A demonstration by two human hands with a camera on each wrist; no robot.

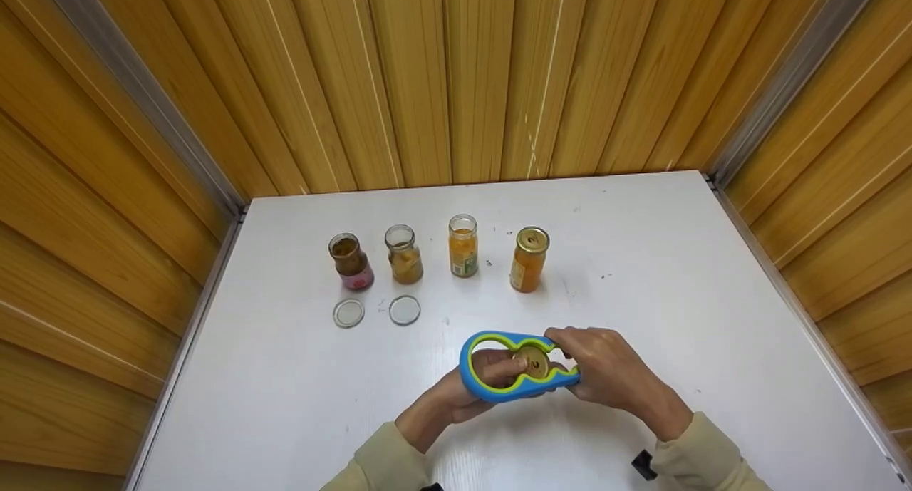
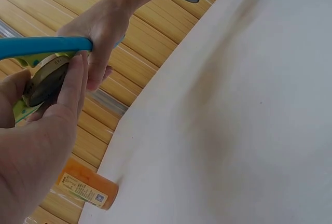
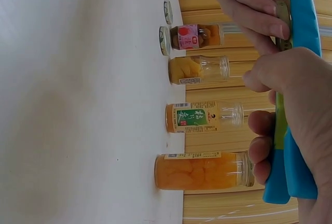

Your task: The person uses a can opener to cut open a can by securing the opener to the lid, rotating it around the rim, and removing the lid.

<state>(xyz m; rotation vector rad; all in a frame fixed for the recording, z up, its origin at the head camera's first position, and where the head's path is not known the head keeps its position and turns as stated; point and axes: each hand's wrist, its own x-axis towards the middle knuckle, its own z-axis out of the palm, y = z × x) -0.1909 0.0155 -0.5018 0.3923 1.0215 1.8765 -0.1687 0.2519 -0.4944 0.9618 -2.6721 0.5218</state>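
Observation:
My left hand (image 1: 449, 398) pinches a gold metal jar lid (image 1: 540, 357), thumb on its top face and fingers beneath. Around that lid sits a blue jar opener (image 1: 468, 366) with a lime-green scalloped inner edge. At the opener's narrow end, my right hand (image 1: 618, 371) grips it, fingers wrapped over the two arms in the right wrist view. Both hands are above the white table, in front of the jars. Seen from the left wrist, the lid (image 2: 47, 79) is tilted, its dark underside partly showing between thumb and fingers.
Behind the hands stand three lidless glass jars: one with a pink label (image 1: 356, 277), one with pale yellow fruit (image 1: 406, 266), one with orange fruit (image 1: 463, 252). Right of them is a gold-lidded orange jar (image 1: 526, 270). Two lids (image 1: 349, 313) lie at front left. Wood-panelled walls (image 1: 413, 85) enclose the table.

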